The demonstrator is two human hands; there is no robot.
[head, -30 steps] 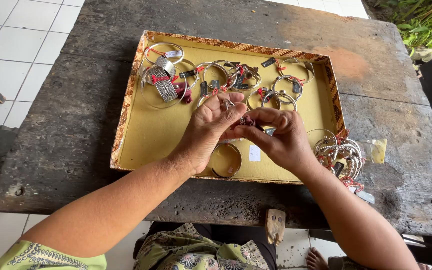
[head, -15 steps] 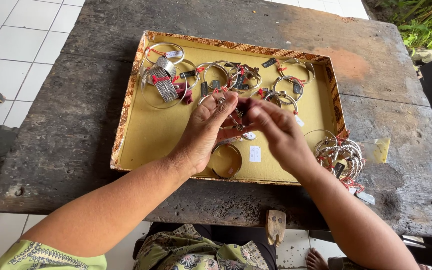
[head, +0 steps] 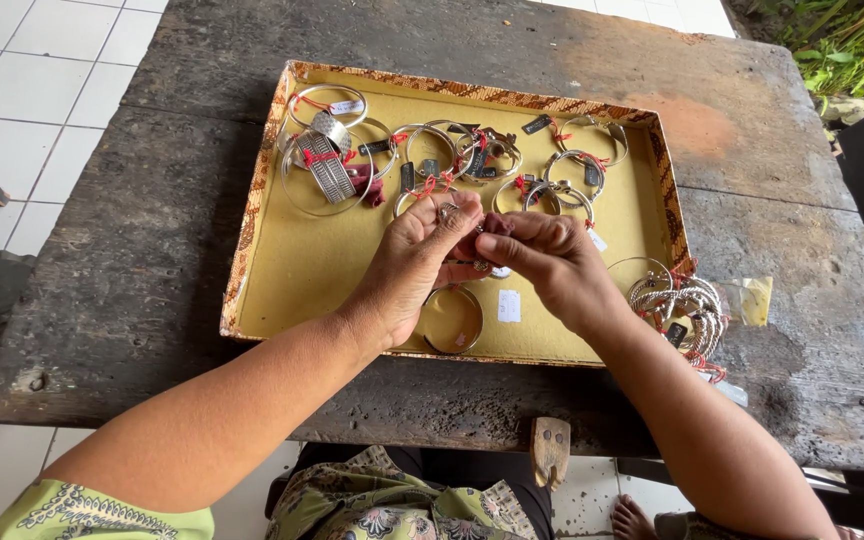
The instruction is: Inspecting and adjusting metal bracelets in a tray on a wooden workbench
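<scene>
Since a second ago, the two hands are found drawn closer together over the middle of the tray (head: 282, 285); half a second ago the fingers were spread a little apart, and now they are brought tip to tip again. The left hand (head: 414, 262) is closed, thumb and forefinger pinched on a small silver piece (head: 447, 211) at its fingertips. The right hand (head: 550, 265) is closed too, its fingertips pressed on something dark red (head: 484, 228) held between the two hands. The tray, table (head: 132, 270) and loose bangles are seen unmoved.

What is gripped can hardly be made out: it is mostly covered by the fingers, and whether the silver piece and the red bit belong together cannot be told. A bangle (head: 452, 320) is lying on the tray just below the left fingers, partly hidden by the palm. A white tag (head: 509, 305) is lying just below the right fingers. Beyond the fingertips a row of bangles (head: 432, 150) with red threads is spread. A pile of bangles (head: 682, 305) is lying off the tray, just beside the right wrist, partly covered by it.
</scene>
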